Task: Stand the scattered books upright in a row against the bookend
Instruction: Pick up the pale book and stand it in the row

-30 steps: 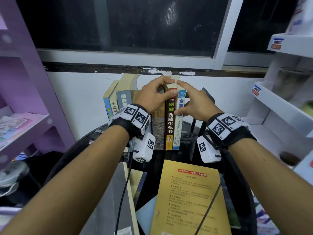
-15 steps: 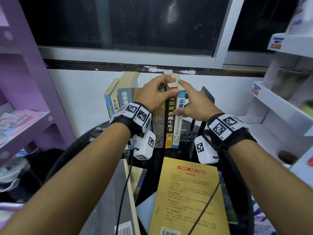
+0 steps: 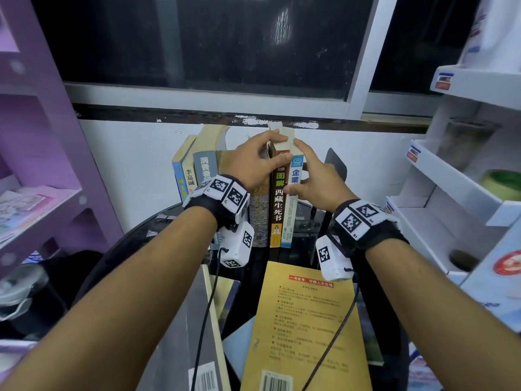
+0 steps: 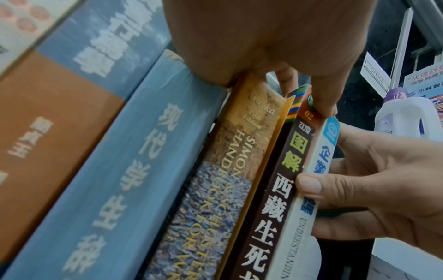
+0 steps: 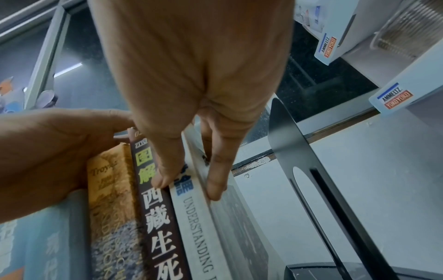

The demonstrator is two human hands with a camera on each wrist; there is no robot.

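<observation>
From the head view, a row of books stands upright at the back of the dark round tabletop (image 3: pixel 118 249), below the window. The left hand (image 3: pixel 251 162) lies over the top of the brown book (image 3: pixel 277 204), thumb on its spine and fingers curled over the top edge, gripping it. The right hand (image 3: pixel 315 182) pinches the white book (image 3: pixel 290 210) beside it, thumb on the spine, fingers along its right cover. The black bookend (image 3: pixel 335 170) stands just right of the white book, partly hidden by the right hand. A yellow book (image 3: pixel 304 328) and a grey book (image 3: pixel 180 334) lie flat near the front.

In the left wrist view, the left hand's thumb (image 4: pixel 321 98) presses the brown book (image 4: pixel 271 208) near its top; a tan book (image 4: pixel 215 199) stands against it.

In the right wrist view, the right hand's fingers (image 5: pixel 215 170) lie on the white book's (image 5: pixel 199 217) cover, the thumb on the spine, and the bookend (image 5: pixel 287 136) stands apart from that cover with a gap between them.
</observation>
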